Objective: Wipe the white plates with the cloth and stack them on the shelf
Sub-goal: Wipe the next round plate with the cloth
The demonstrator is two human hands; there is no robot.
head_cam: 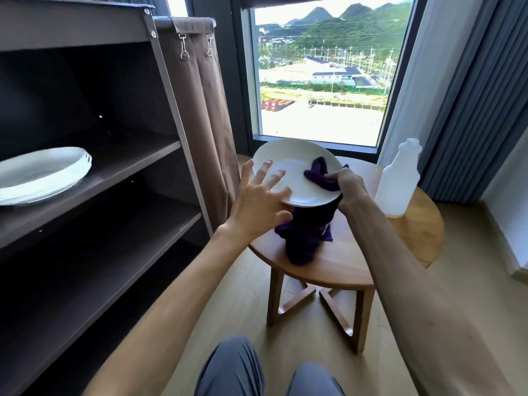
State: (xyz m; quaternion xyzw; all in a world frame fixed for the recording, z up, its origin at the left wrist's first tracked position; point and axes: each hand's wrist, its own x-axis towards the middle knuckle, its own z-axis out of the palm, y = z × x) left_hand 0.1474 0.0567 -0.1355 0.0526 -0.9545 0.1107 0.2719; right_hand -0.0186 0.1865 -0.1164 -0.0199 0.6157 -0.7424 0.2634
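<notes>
A white plate (291, 164) is held tilted above the round wooden table (354, 261). My right hand (347, 185) grips the plate's right rim together with a dark purple cloth (307, 238), which folds over the plate's face and hangs down beneath it onto the table. My left hand (261, 198) is spread with straight fingers against the plate's left edge. A stack of white plates (40, 174) lies on the middle shelf of the dark brown shelf unit (120, 172) at the left.
A translucent white spray bottle (398, 181) stands on the table's right side. The shelf's brown fabric curtain (200, 110) hangs between shelf and table. A large window is behind, grey curtains at right. My knees are at the bottom edge.
</notes>
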